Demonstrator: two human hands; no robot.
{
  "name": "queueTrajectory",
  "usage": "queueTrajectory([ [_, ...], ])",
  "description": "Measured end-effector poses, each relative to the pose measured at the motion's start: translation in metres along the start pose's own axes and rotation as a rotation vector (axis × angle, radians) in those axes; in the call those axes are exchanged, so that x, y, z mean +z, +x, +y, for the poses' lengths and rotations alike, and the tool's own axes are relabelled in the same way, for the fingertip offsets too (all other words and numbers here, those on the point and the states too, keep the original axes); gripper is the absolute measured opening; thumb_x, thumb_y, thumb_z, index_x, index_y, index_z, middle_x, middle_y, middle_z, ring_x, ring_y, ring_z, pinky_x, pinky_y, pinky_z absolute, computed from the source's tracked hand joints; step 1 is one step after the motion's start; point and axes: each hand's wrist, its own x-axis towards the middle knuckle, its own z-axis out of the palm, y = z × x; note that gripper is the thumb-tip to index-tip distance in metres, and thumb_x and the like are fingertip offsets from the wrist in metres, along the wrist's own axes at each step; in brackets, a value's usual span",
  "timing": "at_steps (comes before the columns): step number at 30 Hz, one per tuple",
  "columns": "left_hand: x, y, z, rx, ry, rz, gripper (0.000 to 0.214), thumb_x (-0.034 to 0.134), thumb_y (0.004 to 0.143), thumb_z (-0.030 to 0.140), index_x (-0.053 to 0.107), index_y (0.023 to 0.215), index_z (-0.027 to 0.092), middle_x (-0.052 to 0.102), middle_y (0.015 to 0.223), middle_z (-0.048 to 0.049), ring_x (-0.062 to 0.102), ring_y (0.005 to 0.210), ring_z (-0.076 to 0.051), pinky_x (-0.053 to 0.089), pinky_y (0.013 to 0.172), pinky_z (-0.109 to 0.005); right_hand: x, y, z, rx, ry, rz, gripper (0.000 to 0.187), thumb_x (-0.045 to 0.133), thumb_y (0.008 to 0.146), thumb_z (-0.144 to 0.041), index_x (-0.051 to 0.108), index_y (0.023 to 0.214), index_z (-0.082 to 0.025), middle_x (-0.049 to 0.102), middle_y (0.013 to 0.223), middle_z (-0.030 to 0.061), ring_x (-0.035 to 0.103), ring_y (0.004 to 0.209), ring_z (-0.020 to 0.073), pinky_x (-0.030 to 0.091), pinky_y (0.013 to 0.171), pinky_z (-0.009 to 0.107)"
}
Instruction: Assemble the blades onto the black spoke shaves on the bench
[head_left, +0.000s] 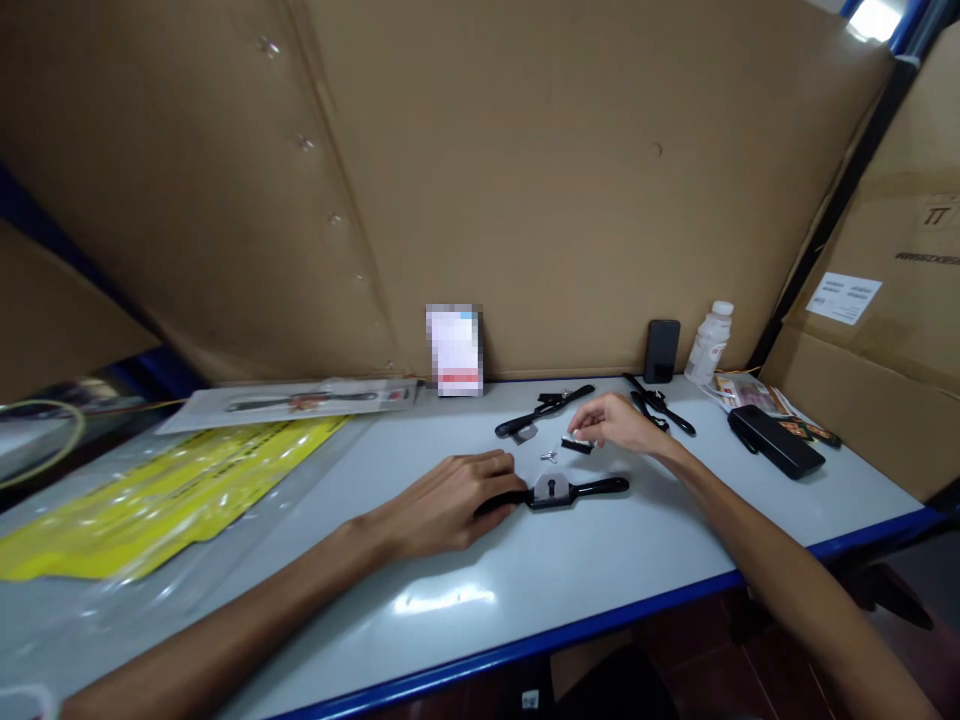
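Note:
On the white table lies a black spokeshave (pixel 600 487) with a grey blade (pixel 551 488) on its middle. The fingers of my left hand (pixel 469 495) are wrapped round its left handle. Just beyond it, my right hand (pixel 611 425) pinches a small dark plate (pixel 577 446), holding it at or just over the tabletop. A small silver screw (pixel 549 456) rests between that plate and the spokeshave. Farther back sits a second black spokeshave (pixel 517 424) with a loose grey plate (pixel 526 434) beside it. Partly behind my right hand are more black spokeshave parts (pixel 679 418).
A lit screen (pixel 454 350) leans against the cardboard wall. To the right stand a black phone (pixel 662 351) and a plastic bottle (pixel 709 343), with a black case (pixel 777 441) nearer. Yellow packaging (pixel 187 490) and a bagged tool (pixel 300 401) cover the left side.

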Motion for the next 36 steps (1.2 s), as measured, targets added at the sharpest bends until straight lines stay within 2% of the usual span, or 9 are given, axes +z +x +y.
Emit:
queueTrajectory([
  [3,0.000,-0.001,-0.001,-0.005,0.002,-0.007,0.029,0.048,0.103,0.023,0.073,0.118,0.022,0.067,0.100,-0.0081,0.066,0.085,-0.024,0.053,0.073,-0.037,0.010,-0.008,-0.012,-0.104,0.116,-0.112,0.015,0.068,0.079,-0.006,0.078,0.087,-0.014,0.073,0.075,0.0010,0.065,0.068,0.0140,0.050,0.064,0.025],
  [9,0.000,-0.001,-0.002,-0.002,0.000,-0.010,0.030,0.047,0.102,0.023,0.073,0.118,0.022,0.067,0.099,-0.0088,0.066,0.086,-0.024,0.053,0.073,-0.038,0.033,-0.017,-0.026,-0.145,0.028,-0.132,0.015,0.073,0.076,-0.003,0.075,0.080,-0.017,0.072,0.073,-0.0009,0.067,0.071,0.0136,0.050,0.070,0.025],
  [17,0.001,-0.001,-0.001,0.002,0.017,-0.025,0.029,0.048,0.102,0.021,0.072,0.119,0.021,0.066,0.101,-0.0086,0.067,0.088,-0.025,0.053,0.074,-0.038,0.038,-0.022,-0.031,-0.172,-0.023,-0.155,0.017,0.071,0.076,-0.001,0.076,0.078,-0.017,0.068,0.066,-0.0035,0.063,0.065,0.0116,0.047,0.066,0.023],
  [20,0.001,-0.001,-0.001,0.005,0.017,-0.016,0.029,0.049,0.102,0.022,0.072,0.119,0.021,0.066,0.100,-0.0079,0.066,0.087,-0.023,0.053,0.074,-0.036,0.037,-0.018,-0.027,-0.183,0.003,-0.105,0.014,0.071,0.080,-0.005,0.078,0.082,-0.016,0.071,0.069,-0.0021,0.064,0.065,0.0127,0.048,0.067,0.024],
  [25,0.000,-0.001,-0.001,0.005,0.015,-0.007,0.028,0.049,0.102,0.021,0.072,0.118,0.021,0.067,0.100,-0.0076,0.066,0.085,-0.023,0.052,0.074,-0.035,0.032,-0.004,-0.008,-0.155,-0.173,0.166,0.017,0.067,0.085,-0.006,0.080,0.087,-0.016,0.078,0.085,0.0038,0.068,0.079,0.0160,0.048,0.079,0.027],
  [28,0.000,-0.001,0.000,0.004,0.038,-0.021,0.028,0.050,0.102,0.020,0.071,0.120,0.021,0.067,0.100,-0.0074,0.067,0.086,-0.023,0.053,0.074,-0.035,0.032,0.000,0.001,-0.108,-0.312,0.142,0.018,0.073,0.084,-0.012,0.080,0.099,-0.019,0.077,0.089,0.0033,0.066,0.079,0.0168,0.045,0.076,0.027],
  [31,0.000,-0.001,0.000,0.006,0.044,-0.008,0.028,0.051,0.101,0.018,0.071,0.120,0.022,0.067,0.100,-0.0066,0.067,0.084,-0.022,0.052,0.074,-0.033,0.035,-0.001,0.002,-0.127,-0.397,0.080,0.026,0.078,0.085,-0.019,0.078,0.111,-0.022,0.074,0.092,0.0022,0.064,0.081,0.0165,0.042,0.075,0.027],
  [36,0.002,0.000,0.000,0.018,0.034,0.015,0.027,0.051,0.100,0.019,0.072,0.117,0.021,0.067,0.098,-0.0066,0.067,0.083,-0.022,0.053,0.072,-0.034,0.040,-0.003,-0.005,-0.132,-0.445,0.059,0.021,0.079,0.088,-0.029,0.078,0.108,-0.024,0.071,0.097,0.0023,0.063,0.085,0.0167,0.038,0.073,0.027],
])
